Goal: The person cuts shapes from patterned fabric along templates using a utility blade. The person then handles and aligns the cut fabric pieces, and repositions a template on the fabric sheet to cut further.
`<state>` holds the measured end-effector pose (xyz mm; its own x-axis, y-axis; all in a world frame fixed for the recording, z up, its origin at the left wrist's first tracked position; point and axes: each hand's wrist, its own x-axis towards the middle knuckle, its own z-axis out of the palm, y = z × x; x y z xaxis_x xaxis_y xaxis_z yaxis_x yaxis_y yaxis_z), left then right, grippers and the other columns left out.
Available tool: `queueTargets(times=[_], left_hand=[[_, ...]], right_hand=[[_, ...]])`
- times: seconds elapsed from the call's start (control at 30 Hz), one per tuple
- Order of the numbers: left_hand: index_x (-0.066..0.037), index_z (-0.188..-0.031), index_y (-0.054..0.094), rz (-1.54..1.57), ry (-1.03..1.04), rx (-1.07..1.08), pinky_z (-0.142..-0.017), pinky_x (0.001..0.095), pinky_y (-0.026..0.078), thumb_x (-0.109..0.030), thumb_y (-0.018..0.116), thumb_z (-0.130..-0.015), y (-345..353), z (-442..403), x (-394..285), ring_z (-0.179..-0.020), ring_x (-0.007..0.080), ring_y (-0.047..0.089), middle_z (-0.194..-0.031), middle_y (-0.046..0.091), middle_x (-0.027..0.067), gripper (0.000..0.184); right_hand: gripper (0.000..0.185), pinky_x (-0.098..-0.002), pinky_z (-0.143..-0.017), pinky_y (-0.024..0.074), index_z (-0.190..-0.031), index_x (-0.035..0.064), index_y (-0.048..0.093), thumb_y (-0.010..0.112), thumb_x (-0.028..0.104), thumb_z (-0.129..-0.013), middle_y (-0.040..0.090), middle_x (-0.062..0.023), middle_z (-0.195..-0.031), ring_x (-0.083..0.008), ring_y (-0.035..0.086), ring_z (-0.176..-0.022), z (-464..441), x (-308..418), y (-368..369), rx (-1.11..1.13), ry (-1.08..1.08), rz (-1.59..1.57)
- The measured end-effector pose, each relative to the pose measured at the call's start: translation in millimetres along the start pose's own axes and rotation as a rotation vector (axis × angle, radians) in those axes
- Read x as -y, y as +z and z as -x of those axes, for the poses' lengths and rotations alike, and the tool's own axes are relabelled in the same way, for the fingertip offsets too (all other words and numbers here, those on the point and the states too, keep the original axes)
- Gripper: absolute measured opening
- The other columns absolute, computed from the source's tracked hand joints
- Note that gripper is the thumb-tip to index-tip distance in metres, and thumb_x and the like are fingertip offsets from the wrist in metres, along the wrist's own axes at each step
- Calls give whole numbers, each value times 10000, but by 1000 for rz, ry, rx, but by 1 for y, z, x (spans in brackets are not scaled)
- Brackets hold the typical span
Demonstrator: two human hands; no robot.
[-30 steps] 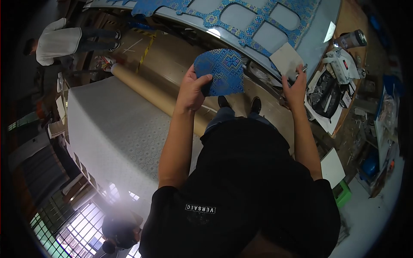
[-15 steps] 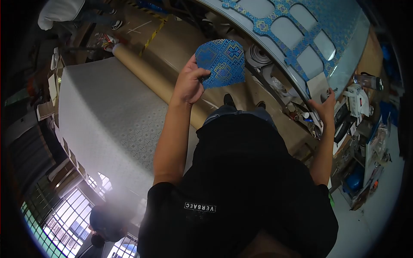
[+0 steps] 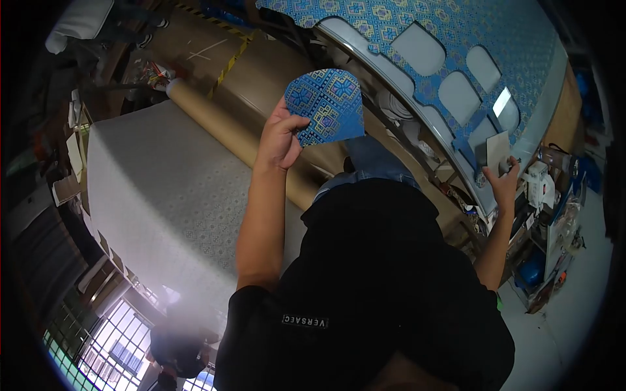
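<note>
My left hand (image 3: 282, 138) is closed on a cut piece of blue patterned fabric (image 3: 326, 107), thumb on top. The piece has a rounded outline and one straight edge at the right. At the right, my right hand (image 3: 503, 182) grips a small beige card (image 3: 497, 151) over the near edge of a glossy table. A small dark object beside these fingers is too unclear to name. Next to the card lies blue patterned fabric (image 3: 417, 81), spread on the table with several rounded openings cut out of it.
To the left, pale patterned material (image 3: 163, 169) covers a large surface, beside a long brown roll (image 3: 215, 124). Rolled strips sit beneath the glossy table. Tools and a blue object (image 3: 531, 272) crowd the right. One person (image 3: 176, 352) is at lower left, another (image 3: 81, 23) at upper left.
My right hand and the card have shifted right and down in view. My left hand still holds the fabric piece, now turned slightly. The view has moved, showing more of the spread fabric.
</note>
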<state>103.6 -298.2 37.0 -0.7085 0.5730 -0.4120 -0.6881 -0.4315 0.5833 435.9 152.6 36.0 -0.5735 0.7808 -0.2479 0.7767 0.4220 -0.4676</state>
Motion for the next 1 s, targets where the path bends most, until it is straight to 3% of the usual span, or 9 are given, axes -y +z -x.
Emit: queueTargets(times=[0.2, 0.23, 0.33, 0.5, 0.57, 0.6, 0.73, 0.93, 1.0], left_hand=[[19, -1373, 529, -108, 87, -84, -950, 381, 602, 134, 545, -868, -10, -45, -65, -1061, 237, 714, -1230, 687, 145, 518], [19, -1369, 534, -151, 90, -106, -948, 377, 597, 108, 574, -896, -8, -51, -78, -1071, 226, 707, -1232, 688, 138, 482], [17, -1352, 545, -329, 139, -239, -962, 369, 577, 27, 629, -952, -6, -61, -120, -1083, 207, 694, -1233, 691, 123, 409], [9, -1321, 566, -374, 91, -265, -967, 345, 561, -41, 655, -984, -42, -79, -168, -1070, 190, 691, -1216, 699, 113, 352], [7, -1311, 573, -362, 103, -296, -960, 339, 562, -58, 655, -994, -59, -89, -180, -1054, 184, 695, -1205, 703, 107, 334], [3, -1307, 576, -391, 68, -336, -941, 332, 564, -80, 645, -1008, -68, -93, -186, -1038, 178, 695, -1197, 704, 102, 318], [-4, -1307, 581, -468, -14, -339, -887, 315, 562, -167, 607, -1051, -98, -128, -214, -999, 165, 689, -1196, 703, 86, 305], [-12, -1262, 612, -685, -135, -215, -869, 270, 523, -256, 548, -1087, -113, -200, -274, -946, 108, 658, -1102, 712, 37, 308], [-6, -1276, 613, -768, -168, -46, -864, 276, 521, -256, 543, -1089, -115, -224, -293, -938, 114, 653, -1115, 709, 43, 320]], right_hand=[[1042, -423, -1020, 508, -1491, -53, 327, 929, 288, -712, 488, -270, -1423, -382, 592, -1244, -95, 135, 56, 7, -233, -124], [1069, -437, -1044, 495, -1502, -45, 329, 935, 312, -697, 471, -279, -1430, -392, 576, -1259, -108, 166, 69, 70, -176, -244], [1115, -458, -1100, 451, -1507, -38, 340, 947, 339, -651, 442, -290, -1437, -403, 511, -1303, -154, 235, 110, 101, -316, -116], [1143, -468, -1123, 434, -1514, -35, 331, 950, 335, -627, 427, -288, -1441, -419, 442, -1351, -171, 343, 162, 172, -416, -116], [1198, -475, -1140, 426, -1569, 10, 257, 958, 312, -645, 352, -252, -1516, -416, 410, -1389, -170, 368, 180, 280, -456, -93], [1164, -478, -1143, 419, -1545, 10, 289, 959, 320, -644, 363, -259, -1509, -426, 380, -1406, -167, 379, 188, 296, -417, -138], [1144, -486, -1139, 413, -1510, -5, 321, 965, 342, -630, 382, -266, -1492, -441, 368, -1407, -151, 395, 215, 162, -364, -2], [1127, -506, -1131, 403, -1468, -15, 356, 980, 337, -598, 384, -260, -1544, -450, 359, -1403, -110, 411, 238, 64, -255, -121], [1117, -509, -1136, 397, -1461, -5, 362, 983, 327, -594, 386, -251, -1552, -449, 357, -1405, -90, 418, 242, 46, -197, -128]])
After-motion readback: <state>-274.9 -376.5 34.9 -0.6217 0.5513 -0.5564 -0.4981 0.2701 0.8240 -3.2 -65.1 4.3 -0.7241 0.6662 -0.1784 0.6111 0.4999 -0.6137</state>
